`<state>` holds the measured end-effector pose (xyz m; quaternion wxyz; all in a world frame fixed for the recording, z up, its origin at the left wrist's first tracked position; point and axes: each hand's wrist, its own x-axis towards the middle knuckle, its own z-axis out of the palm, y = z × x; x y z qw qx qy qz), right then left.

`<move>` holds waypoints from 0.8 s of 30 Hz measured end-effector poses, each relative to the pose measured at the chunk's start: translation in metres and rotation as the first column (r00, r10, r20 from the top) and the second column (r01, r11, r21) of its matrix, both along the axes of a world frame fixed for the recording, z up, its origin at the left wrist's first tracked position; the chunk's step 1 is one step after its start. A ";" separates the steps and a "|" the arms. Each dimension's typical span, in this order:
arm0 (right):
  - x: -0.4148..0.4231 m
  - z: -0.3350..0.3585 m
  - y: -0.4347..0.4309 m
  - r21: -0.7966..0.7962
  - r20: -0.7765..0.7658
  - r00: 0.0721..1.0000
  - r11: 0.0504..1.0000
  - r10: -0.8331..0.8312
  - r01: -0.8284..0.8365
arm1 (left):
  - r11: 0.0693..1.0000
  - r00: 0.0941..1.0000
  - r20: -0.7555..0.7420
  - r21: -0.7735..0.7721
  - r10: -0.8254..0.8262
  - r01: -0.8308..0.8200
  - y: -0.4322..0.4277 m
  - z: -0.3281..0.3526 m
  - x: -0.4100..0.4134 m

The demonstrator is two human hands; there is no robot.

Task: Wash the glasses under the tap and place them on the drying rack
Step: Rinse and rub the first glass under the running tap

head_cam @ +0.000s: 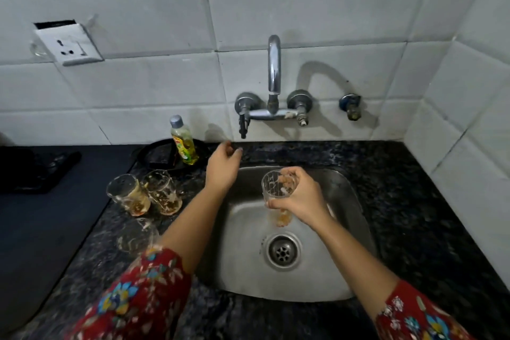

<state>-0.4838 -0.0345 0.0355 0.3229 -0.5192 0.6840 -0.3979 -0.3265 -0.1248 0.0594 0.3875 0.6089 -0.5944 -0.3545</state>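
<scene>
My right hand [299, 197] grips a clear glass [273, 186] with brown dregs, held over the steel sink [248, 270]. My left hand [223, 167] hovers empty, fingers apart, above the sink's back left corner, just below the tap's left handle [242, 121]. The chrome tap [274, 69] rises from the tiled wall; no water runs. Two dirty glasses [129, 194] [164, 192] stand on the dark granite counter left of the sink. A third glass [136, 234] stands nearer me, partly behind my left arm.
A green dish soap bottle [183, 141] stands on a black round tray [162, 154] at the back left. A black stove top [41, 201] covers the left side. A wall socket [70, 44] and a separate valve [350, 106] sit on the white tiles. No drying rack is in view.
</scene>
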 end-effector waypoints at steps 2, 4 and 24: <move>-0.001 -0.009 -0.004 0.032 0.002 1.000 0.999 0.000 0.000 | 1.000 0.994 0.110 -0.001 -0.006 0.006 -0.019 0.013 -0.012; -0.002 -0.017 -0.009 0.075 -0.004 1.000 0.997 -0.008 0.008 | 1.000 0.984 0.178 0.000 -0.020 0.021 -0.037 0.023 -0.024; -0.002 -0.060 -0.023 0.124 0.020 0.999 0.991 0.051 -0.053 | 0.986 0.979 -0.150 0.069 -0.137 0.149 -0.050 -0.047 -0.013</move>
